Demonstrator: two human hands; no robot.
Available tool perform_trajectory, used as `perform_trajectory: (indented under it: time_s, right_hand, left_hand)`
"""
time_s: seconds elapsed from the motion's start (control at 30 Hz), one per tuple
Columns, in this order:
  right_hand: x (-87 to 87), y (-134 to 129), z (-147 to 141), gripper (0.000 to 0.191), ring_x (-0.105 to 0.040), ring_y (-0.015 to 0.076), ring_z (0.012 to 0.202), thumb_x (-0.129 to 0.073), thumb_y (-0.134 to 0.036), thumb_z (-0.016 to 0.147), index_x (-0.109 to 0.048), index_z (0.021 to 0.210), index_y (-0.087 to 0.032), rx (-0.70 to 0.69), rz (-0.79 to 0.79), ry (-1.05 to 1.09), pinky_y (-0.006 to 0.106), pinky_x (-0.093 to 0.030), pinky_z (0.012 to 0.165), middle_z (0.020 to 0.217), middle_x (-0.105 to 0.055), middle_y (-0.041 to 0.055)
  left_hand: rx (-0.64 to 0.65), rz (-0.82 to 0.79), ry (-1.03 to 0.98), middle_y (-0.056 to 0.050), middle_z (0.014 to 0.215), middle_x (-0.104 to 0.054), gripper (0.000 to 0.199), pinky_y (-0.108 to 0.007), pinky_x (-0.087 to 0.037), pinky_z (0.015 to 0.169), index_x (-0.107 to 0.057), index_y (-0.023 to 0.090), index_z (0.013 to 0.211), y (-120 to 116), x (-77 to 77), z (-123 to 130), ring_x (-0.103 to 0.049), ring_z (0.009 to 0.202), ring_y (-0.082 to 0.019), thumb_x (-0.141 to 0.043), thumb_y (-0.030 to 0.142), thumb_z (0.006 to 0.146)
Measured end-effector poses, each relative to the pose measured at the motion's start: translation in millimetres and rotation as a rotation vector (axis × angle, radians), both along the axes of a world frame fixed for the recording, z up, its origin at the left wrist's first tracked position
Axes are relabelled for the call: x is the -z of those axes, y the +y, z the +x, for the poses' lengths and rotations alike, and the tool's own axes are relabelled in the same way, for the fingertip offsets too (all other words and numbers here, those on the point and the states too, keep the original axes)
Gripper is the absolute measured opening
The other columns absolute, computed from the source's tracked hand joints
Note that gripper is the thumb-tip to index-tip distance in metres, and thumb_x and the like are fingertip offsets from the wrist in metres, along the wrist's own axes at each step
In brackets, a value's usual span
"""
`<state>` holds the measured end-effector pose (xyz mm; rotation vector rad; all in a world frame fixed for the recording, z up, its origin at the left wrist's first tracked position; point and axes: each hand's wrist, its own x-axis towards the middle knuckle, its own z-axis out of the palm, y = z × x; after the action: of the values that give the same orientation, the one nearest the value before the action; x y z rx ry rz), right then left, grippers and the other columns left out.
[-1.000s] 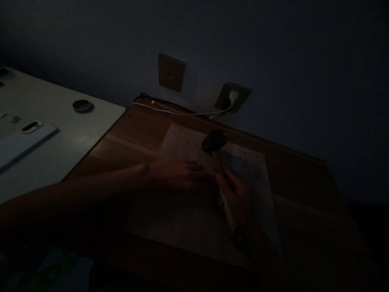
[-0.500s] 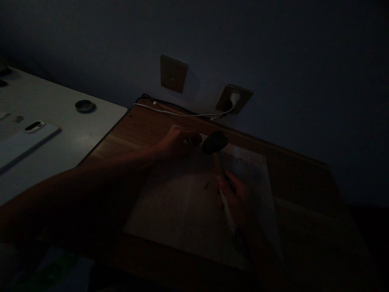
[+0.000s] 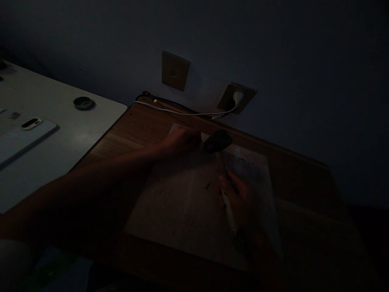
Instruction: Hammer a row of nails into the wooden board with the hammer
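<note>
- Being held in right hand (image 3: 240,194): mallet (image 3: 218,142), fingers closed around handle.
- Mallet head is carried beyond that grip, slightly left; long axis is slanted, handle end pointed back to the near side, rightward.
- Left hand (image 3: 180,142) is placed just left of mallet head, at far-left part of board (image 3: 170,211); finger state can't be told, too dark.
- Small screw-like piece (image 3: 207,185) is laid on board, just left of right-hand grip; right hand is nearer to it than left.
</note>
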<state>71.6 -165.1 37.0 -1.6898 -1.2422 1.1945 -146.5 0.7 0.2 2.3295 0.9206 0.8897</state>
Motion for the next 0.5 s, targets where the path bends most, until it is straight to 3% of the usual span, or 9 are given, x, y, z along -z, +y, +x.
perform_trajectory:
  time_s: [0.13, 0.33, 0.43, 0.5]
  right_hand:
    - [-0.2, 1.0, 0.8, 0.041, -0.049, 0.0089, 0.041, -0.064, -0.063, 0.09, -0.062, 0.085, -0.022, -0.016, 0.033, -0.017, 0.023, -0.039, 0.039, 0.062, -0.057, -0.0047]
    - [-3.7, 4.7, -0.9, 0.04, -0.047, 0.0097, 0.04, -0.063, -0.058, 0.092, -0.068, 0.107, -0.022, -0.018, 0.037, 0.001, 0.024, -0.037, 0.037, 0.064, -0.058, -0.0055]
    - [-7.1, 7.7, -3.7, 0.038, -0.048, 0.0099, 0.04, -0.062, -0.058, 0.094, -0.068, 0.104, -0.021, -0.05, 0.056, -0.025, 0.024, -0.039, 0.039, 0.061, -0.057, -0.0056]
    - [-9.0, 8.9, -6.0, 0.038, -0.048, 0.0102, 0.041, -0.062, -0.059, 0.094, -0.068, 0.099, -0.021, -0.063, 0.069, -0.031, 0.024, -0.04, 0.04, 0.059, -0.055, -0.0061]
  left_hand:
    - [0.002, 0.017, 0.039, -0.004, 0.082, -0.076, 0.018, -0.023, -0.047, 0.068, -0.074, 0.015, 0.089, -1.9, -0.7, 2.0, -0.07, 0.073, -0.015, -0.059, 0.01, 0.082]
    - [0.004, 0.016, 0.047, -0.003, 0.081, -0.075, 0.015, -0.023, -0.044, 0.065, -0.073, 0.015, 0.09, -0.9, 1.5, 4.8, -0.069, 0.072, -0.014, -0.062, 0.011, 0.08]
    - [-0.002, -0.015, 0.017, -0.003, 0.081, -0.076, 0.015, -0.022, -0.044, 0.064, -0.074, 0.015, 0.09, 1.0, 3.3, 6.0, -0.071, 0.072, -0.015, -0.062, 0.01, 0.08]
    - [-0.005, -0.027, -0.015, -0.004, 0.085, -0.078, 0.024, -0.021, -0.047, 0.066, -0.074, 0.014, 0.1, 1.4, 4.1, 6.3, -0.074, 0.076, -0.015, -0.062, 0.009, 0.08]
